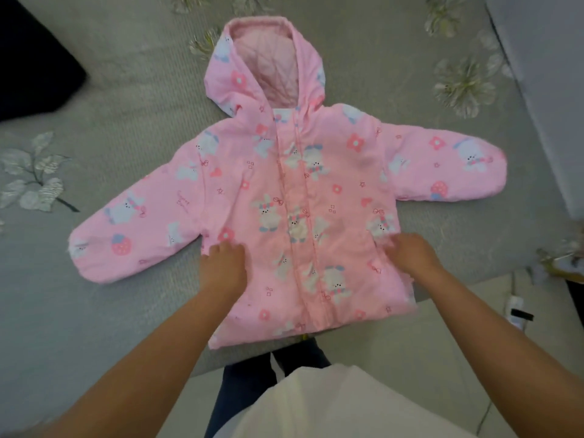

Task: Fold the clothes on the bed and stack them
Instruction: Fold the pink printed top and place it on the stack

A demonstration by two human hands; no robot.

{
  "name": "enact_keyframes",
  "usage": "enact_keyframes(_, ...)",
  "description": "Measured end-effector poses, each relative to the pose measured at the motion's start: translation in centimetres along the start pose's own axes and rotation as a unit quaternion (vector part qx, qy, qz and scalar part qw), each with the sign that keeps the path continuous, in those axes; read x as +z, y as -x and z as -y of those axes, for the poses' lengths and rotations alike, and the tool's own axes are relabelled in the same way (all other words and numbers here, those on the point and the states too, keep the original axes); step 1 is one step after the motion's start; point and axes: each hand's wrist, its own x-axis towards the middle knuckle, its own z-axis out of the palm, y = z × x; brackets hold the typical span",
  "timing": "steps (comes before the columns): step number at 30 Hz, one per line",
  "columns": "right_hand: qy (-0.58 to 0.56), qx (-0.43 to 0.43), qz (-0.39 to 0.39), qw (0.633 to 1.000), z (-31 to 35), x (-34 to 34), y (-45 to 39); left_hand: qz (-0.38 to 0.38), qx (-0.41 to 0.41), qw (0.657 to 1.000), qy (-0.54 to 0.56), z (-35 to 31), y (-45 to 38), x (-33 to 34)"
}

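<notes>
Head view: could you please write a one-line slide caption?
Both hands, left and right, press a pink hooded bunny-print child's jacket flat on a grey floral bedspread.

small script on the pink jacket's [300, 191] left sleeve (too blurred to read).

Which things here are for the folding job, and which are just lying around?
For the job:
- pink hooded jacket, spread flat with both sleeves out
- left hand and right hand, resting on its lower sides
- grey bed cover it lies on

Just lying about:
- dark pillow in the far left corner
- white plug strip down beside the bed
</notes>
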Motion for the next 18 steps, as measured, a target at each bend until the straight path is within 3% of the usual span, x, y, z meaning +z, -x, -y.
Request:
enact_keyframes(1,-0.108,0.034,-0.060,0.992,-0.3,-0.1,-0.9,-0.070,0.040,0.996,0.024,-0.3,-0.3,0.6)
enact_keyframes(3,-0.307,0.110,-0.130,0.936,-0.4,-0.5,-2.6,-0.160,0.124,0.974,0.102,-1.1,-1.2,1.4)
enact_keyframes(5,-0.431,0.147,-0.166,0.875,0.0,-0.9,-4.6,-0.135,0.139,0.976,0.104,-2.0,-2.2,1.6)
enact_keyframes(8,-0.520,0.178,-0.215,0.807,1.2,-1.7,-7.3,-0.047,0.109,0.992,0.048,-3.2,-4.2,2.6)
enact_keyframes(14,-0.705,0.253,-0.308,0.587,1.4,-3.5,-9.8,-0.017,0.103,0.993,0.052,-3.9,-5.2,3.2)
enact_keyframes(15,-0.708,0.241,-0.325,0.579,1.6,-3.9,-9.8,-0.020,0.104,0.992,0.062,-3.8,-5.1,3.1)
enact_keyframes(16,-0.693,0.214,-0.347,0.594,2.0,-4.2,-9.6,-0.025,0.110,0.991,0.076,-3.6,-5.0,3.0)
enact_keyframes(18,-0.602,0.134,-0.390,0.684,3.8,-4.5,-8.7,-0.065,0.131,0.980,0.133,-3.1,-4.5,2.2)
